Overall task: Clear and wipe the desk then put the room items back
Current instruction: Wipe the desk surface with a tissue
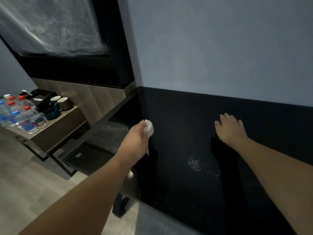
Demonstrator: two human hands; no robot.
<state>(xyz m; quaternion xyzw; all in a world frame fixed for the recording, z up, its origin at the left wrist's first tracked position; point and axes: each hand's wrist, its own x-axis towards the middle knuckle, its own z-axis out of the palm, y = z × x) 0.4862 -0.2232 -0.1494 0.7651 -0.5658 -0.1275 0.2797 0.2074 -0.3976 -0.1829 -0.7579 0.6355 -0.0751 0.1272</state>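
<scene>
The black desk top (pixel 186 184) fills the middle and right of the view, against a grey wall. My left hand (pixel 135 141) grips a crumpled white cloth (pixel 149 128) at the desk's left edge. My right hand (pixel 230 128) rests flat on the desk further right, fingers straight and spread. A patch of pale specks (pixel 194 164) shows on the dark surface between my two arms.
To the left stands a low wooden cabinet (pixel 55 133) bearing several water bottles (pixel 25 119), mugs (pixel 61 100) and a dark tray. A black-framed marbled panel (pixel 50 26) hangs above it. A lower dark shelf (pixel 108 129) sits beside the desk. Pale floor lies below.
</scene>
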